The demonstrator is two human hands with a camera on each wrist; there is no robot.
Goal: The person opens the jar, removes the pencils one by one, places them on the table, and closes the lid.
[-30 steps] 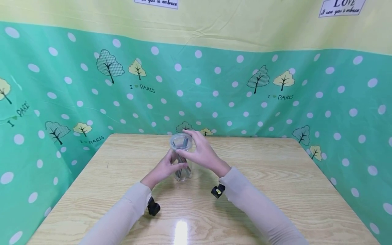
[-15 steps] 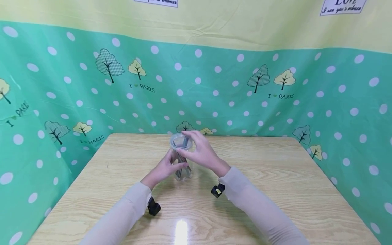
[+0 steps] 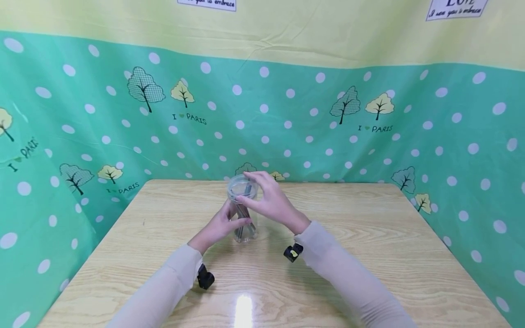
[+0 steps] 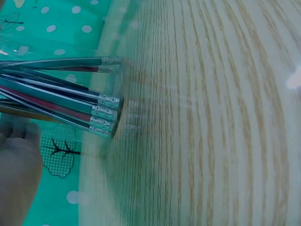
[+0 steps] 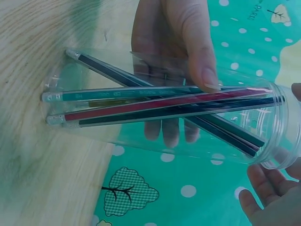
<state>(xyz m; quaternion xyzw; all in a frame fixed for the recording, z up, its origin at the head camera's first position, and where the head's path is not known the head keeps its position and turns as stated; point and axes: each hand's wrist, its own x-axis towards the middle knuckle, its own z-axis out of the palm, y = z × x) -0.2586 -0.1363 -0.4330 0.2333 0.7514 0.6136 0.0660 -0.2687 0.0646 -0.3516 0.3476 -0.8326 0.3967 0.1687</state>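
Observation:
A clear plastic jar (image 3: pixel 247 236) stands upright near the middle of the table. Inside lean several pencils (image 5: pixel 113 95) in teal, red and dark colours, their metal-capped ends (image 4: pixel 104 112) at the bottom. My left hand (image 3: pixel 221 224) grips the jar's body, thumb (image 5: pixel 202 56) across the front and fingers behind, showing through the plastic. My right hand (image 3: pixel 274 201) holds a clear round lid (image 3: pixel 232 186) at the jar's mouth, thumb at the near side and fingers at the far side. In the right wrist view, threads (image 5: pixel 278 127) show at the mouth, with right-hand fingers (image 5: pixel 263 183) beside it.
The wooden table (image 3: pixel 348 255) has its far edge right behind the jar. A green and yellow printed curtain (image 3: pixel 262 91) hangs around its back and sides. Black wrist cameras (image 3: pixel 205 277) sit below both sleeves.
My right hand has lifted slightly with the lid, its thumb now higher at the jar's mouth. The left hand and the jar stay in place.

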